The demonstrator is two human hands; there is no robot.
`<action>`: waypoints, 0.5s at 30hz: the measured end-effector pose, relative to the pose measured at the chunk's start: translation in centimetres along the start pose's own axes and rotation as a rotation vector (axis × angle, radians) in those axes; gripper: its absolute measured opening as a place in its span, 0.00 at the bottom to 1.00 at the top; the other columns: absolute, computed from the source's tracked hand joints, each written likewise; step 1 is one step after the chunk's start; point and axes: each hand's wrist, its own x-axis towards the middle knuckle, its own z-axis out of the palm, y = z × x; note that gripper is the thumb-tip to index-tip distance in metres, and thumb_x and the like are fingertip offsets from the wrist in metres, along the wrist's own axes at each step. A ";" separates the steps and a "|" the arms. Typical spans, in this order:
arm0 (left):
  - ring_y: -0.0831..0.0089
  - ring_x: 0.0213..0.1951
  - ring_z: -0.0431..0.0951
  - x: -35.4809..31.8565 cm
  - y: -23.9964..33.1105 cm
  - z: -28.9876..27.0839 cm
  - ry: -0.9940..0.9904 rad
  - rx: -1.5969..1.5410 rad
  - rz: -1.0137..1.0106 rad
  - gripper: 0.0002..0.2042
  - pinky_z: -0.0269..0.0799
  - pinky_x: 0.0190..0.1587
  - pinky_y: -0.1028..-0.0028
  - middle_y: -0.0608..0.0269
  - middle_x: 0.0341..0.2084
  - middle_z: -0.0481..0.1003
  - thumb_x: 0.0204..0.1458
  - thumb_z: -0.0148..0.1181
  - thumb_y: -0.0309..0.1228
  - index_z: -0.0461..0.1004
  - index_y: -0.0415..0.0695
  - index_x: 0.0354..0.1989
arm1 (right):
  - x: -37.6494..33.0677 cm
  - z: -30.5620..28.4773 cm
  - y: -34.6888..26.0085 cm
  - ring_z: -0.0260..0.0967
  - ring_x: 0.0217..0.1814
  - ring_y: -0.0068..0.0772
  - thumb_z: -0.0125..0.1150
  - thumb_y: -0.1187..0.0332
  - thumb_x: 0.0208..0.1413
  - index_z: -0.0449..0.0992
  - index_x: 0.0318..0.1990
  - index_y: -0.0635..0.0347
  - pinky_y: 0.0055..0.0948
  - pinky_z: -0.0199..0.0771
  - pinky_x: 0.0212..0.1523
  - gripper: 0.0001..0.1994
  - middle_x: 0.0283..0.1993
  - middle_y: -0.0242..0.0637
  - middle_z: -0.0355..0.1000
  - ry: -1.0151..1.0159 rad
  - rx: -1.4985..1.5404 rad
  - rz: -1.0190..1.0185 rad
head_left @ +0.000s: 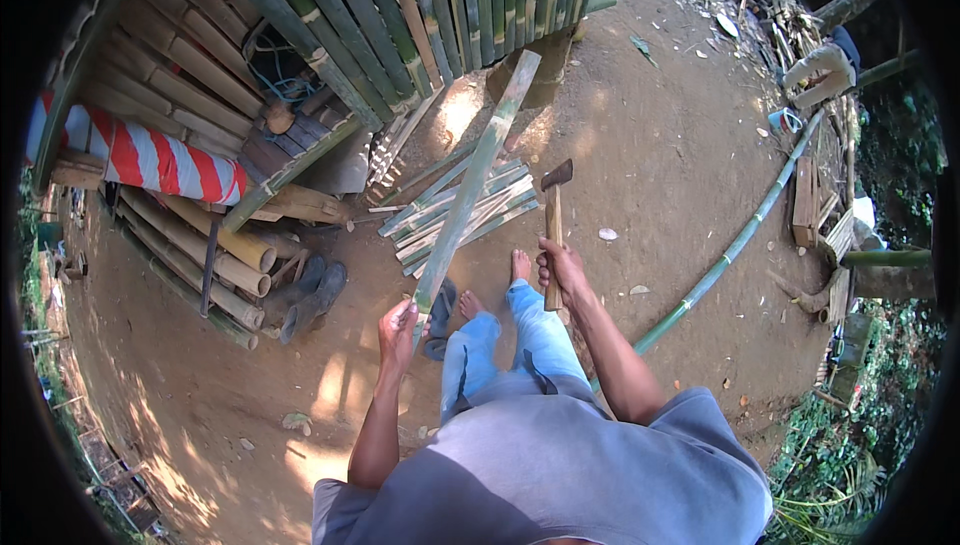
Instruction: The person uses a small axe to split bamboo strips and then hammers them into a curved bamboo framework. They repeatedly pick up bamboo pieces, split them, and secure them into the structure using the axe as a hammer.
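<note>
My left hand [398, 327] grips the near end of a long green bamboo slat [470, 195], which slants away from me to the far right. The slat's far end reaches a block-like support [540, 70] below the bamboo wall; whether they touch I cannot tell. In my right hand [562, 270] is a small hatchet [555, 215], its wooden handle upright in my fist and its dark metal head at the far end. Beneath the slat, a pile of split bamboo strips [490, 205] lies on the dirt ground, just ahead of my bare feet.
Upright bamboo poles [480, 5] form a wall ahead. To the left are stacked bamboo poles [215, 255], dark boots [312, 300] and a red-and-white striped roll [165, 160]. A long green bamboo pole [730, 255] lies on the right, with a blue mug [785, 121] beyond it.
</note>
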 end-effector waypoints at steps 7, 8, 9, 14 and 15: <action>0.64 0.28 0.80 -2.0 6.5 -2.2 0.223 0.439 0.391 0.15 0.73 0.30 0.69 0.55 0.26 0.80 0.58 0.58 0.38 0.78 0.39 0.46 | -8.6 6.7 -6.2 0.67 0.20 0.25 0.59 0.64 0.59 0.69 0.39 0.62 0.28 0.64 0.19 0.10 0.26 0.35 0.69 0.014 -0.496 -0.629; 0.59 0.29 0.80 -2.9 9.1 -2.8 0.277 0.617 0.430 0.14 0.73 0.31 0.67 0.52 0.26 0.79 0.56 0.59 0.37 0.79 0.40 0.45 | -9.5 7.4 -6.7 0.69 0.23 0.32 0.58 0.65 0.59 0.69 0.40 0.63 0.32 0.67 0.22 0.10 0.27 0.39 0.70 0.031 -0.569 -0.699; 0.54 0.29 0.81 -4.2 11.4 -3.2 0.328 0.791 0.459 0.13 0.74 0.31 0.64 0.48 0.26 0.79 0.55 0.59 0.36 0.79 0.41 0.43 | -10.0 8.0 -7.2 0.70 0.26 0.38 0.58 0.66 0.59 0.69 0.42 0.63 0.35 0.67 0.26 0.11 0.28 0.42 0.70 -0.002 -0.643 -0.836; 0.46 0.29 0.78 -10.1 22.0 -3.0 0.282 1.284 0.537 0.10 0.72 0.32 0.55 0.44 0.22 0.76 0.49 0.61 0.35 0.80 0.41 0.34 | -11.0 10.8 -5.9 0.69 0.42 0.62 0.56 0.68 0.58 0.65 0.47 0.65 0.48 0.67 0.43 0.13 0.36 0.58 0.70 -0.194 -0.830 -1.121; 0.46 0.29 0.78 -10.6 22.8 -2.7 0.244 1.365 0.531 0.11 0.72 0.33 0.54 0.45 0.22 0.76 0.49 0.62 0.36 0.80 0.43 0.34 | -10.2 10.8 -4.7 0.69 0.45 0.61 0.56 0.67 0.59 0.65 0.49 0.64 0.48 0.67 0.45 0.15 0.40 0.58 0.70 -0.257 -0.843 -1.120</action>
